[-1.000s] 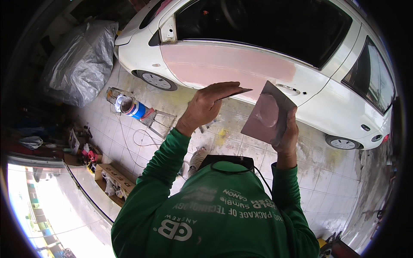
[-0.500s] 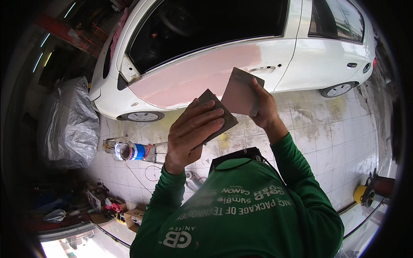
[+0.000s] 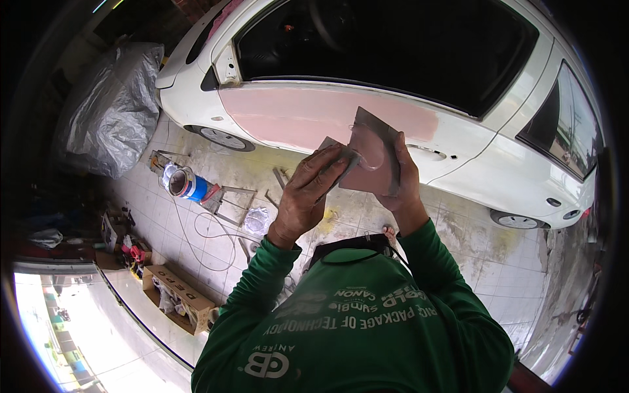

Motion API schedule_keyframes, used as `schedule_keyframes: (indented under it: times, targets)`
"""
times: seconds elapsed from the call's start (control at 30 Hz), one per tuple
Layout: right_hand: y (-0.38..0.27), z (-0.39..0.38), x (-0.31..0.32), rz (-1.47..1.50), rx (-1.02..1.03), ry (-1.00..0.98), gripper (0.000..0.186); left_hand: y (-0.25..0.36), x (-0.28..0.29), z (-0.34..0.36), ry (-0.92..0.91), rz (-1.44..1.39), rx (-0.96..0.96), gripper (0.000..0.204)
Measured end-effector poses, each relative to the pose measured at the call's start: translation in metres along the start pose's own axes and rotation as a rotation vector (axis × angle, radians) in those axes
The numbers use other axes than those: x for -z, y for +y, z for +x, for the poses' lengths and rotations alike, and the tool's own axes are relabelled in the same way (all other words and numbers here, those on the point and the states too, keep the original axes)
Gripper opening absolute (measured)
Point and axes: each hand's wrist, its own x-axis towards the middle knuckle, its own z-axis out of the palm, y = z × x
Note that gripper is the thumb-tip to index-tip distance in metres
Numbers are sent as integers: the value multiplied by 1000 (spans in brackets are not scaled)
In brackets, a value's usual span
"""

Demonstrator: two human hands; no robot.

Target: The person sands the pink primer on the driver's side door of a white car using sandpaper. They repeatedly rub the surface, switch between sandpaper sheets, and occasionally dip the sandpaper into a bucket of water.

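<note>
My right hand [image 3: 406, 180] grips a dark, flat, square mixing plate [image 3: 362, 181] by its right edge, thumb on top. Wet pink body filler [image 3: 369, 147] lies smeared on the plate's face. In my left hand [image 3: 304, 193] is a dark putty spreader [image 3: 350, 165], mostly covered by my fingers. Its edge meets the plate at the filler. Both hands are raised in front of the white car [image 3: 458, 134]. Beyond them, the car door bears a broad patch of pale pink filler [image 3: 282, 116].
A blue and white paint can [image 3: 190, 187] sits on a low metal frame [image 3: 232, 203] on the tiled floor, beside a looping hose [image 3: 196, 229]. A silver cover [image 3: 111, 111] drapes something at left. Below stands an open cardboard box [image 3: 177, 288].
The spreader has come from beside the plate onto its filler-covered face. The view has turned, so the car appears tilted and farther right, and more of the box shows.
</note>
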Motion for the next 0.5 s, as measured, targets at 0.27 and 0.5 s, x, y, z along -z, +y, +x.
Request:
schedule_keyframes:
  times: [0.27, 0.5]
  targets:
    - [-92, 30, 50, -483, -325, -53, 69, 38, -52, 68, -73, 281, 166, 47]
    - [-127, 56, 67, 50, -376, -259, 66, 30, -90, 32, -22, 461, 319, 54]
